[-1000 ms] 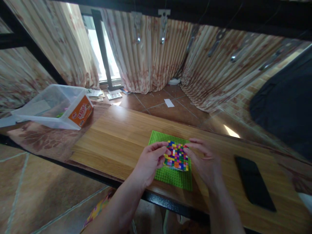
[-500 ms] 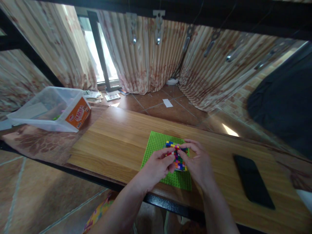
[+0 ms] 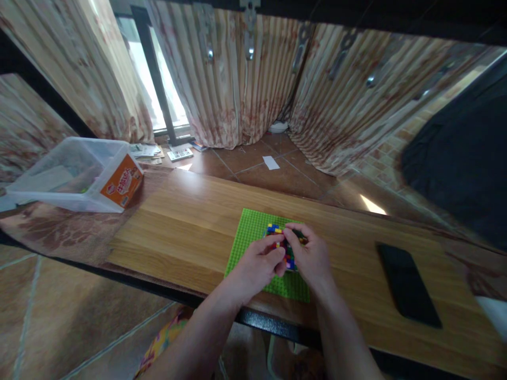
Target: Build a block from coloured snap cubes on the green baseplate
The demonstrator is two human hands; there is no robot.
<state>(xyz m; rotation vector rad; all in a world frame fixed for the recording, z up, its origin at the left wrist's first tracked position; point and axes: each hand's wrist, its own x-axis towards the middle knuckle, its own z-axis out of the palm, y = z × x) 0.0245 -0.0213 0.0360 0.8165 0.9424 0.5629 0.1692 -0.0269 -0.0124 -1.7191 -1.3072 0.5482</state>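
A build of small multicoloured toy bricks [image 3: 273,228] sits on a green studded baseplate [image 3: 242,232], partly hidden under both hands. My left hand [image 3: 257,264] is closed at the build's left side, thumb and forefinger pinched around a small reddish-white toy brick, mostly covered by the fingers. From the right, my right hand [image 3: 313,258] grips the build, its thumb and fingertips closed on the upper part and the other fingers curled along the far right edge. The fingertips of both hands are close together.
The baseplate lies on a wooden tabletop [image 3: 182,221] near its front edge. To the right is a black phone [image 3: 409,285]. A clear plastic box [image 3: 71,198] with an orange label stands far left, holding some bricks. Beyond are curtains [image 3: 253,95] and papers on the tiled floor.
My right hand has shifted left and closed in over the bricks, its thumb nearer the left fingertips. My left hand keeps its pinch. The whole view has moved slightly.
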